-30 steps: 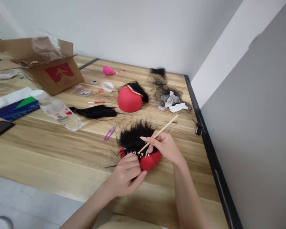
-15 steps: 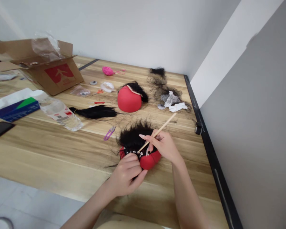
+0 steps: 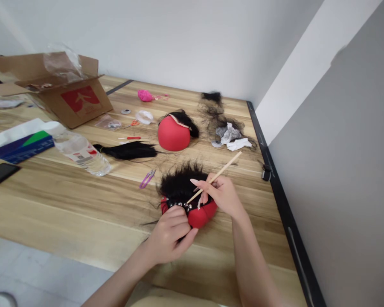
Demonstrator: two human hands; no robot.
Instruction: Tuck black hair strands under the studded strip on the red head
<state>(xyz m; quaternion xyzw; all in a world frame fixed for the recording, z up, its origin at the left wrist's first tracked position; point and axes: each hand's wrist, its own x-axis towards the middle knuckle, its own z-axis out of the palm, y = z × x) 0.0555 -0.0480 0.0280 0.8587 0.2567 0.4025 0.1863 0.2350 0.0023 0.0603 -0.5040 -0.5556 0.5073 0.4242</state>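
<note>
A red dome-shaped form (image 3: 202, 215) lies on the table in front of me, with a black hairpiece (image 3: 182, 182) over its far side. Silver round-headed pins (image 3: 180, 204) line the hair's near edge. My right hand (image 3: 222, 194) pinches a thin wooden stick (image 3: 225, 167), whose lower tip is at the pins, touching or just above them. Closed over the near side of the form is my left hand (image 3: 173, 234), its thumb along the red surface; its curled fingers hide part of the form, and I cannot make out whether they pinch anything.
Behind stands another red dome (image 3: 173, 134) with dark hair on it. A black hair bundle (image 3: 128, 150), purple thread snips (image 3: 147, 179) and a water bottle (image 3: 80, 149) lie leftward, before a cardboard box (image 3: 73, 100). Loose hair and crumpled tissue (image 3: 228, 133) lie at the back right.
My right hand has shifted slightly right with the stick, and the stick's tip has moved a little right and up. The left hand keeps its place on the form.
</note>
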